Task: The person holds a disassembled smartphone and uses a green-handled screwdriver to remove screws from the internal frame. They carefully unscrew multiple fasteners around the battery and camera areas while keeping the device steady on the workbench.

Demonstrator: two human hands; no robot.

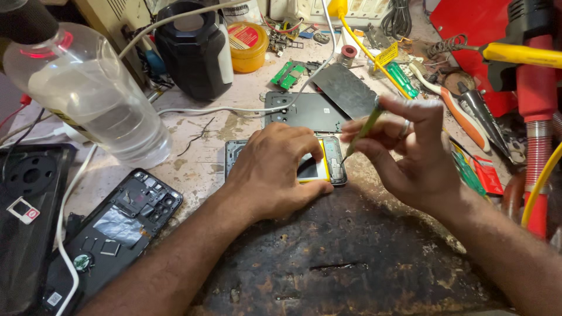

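The left hand [275,169] lies flat over an opened phone [328,167] near the middle of the workbench [199,161], fingers together and pressed down on it, the thumb resting along the phone's near edge. The phone has its back off, showing a yellow-edged battery and small parts at its right end. The right hand [410,149] holds a thin green-handled screwdriver [364,130], pinched between thumb and forefinger with the other fingers curled loosely behind; a ring sits on one finger. The tool slants down to the left and its tip meets the phone's right end, beside the left hand's fingertips. Just behind the phone lies a black back cover [304,111], with a second dark panel [345,88] leaning beyond it. A white cable [234,109] runs across the bench to the cover. At the left stands a clear plastic bottle [93,99] tilted toward the camera, and below it another opened phone [117,225] lies face down. A black canister [193,50] and a yellow tin [247,47] stand at the back. Hand tools and a red holder [535,105] crowd the right side. A worn dark mat [351,263] covers the near bench.
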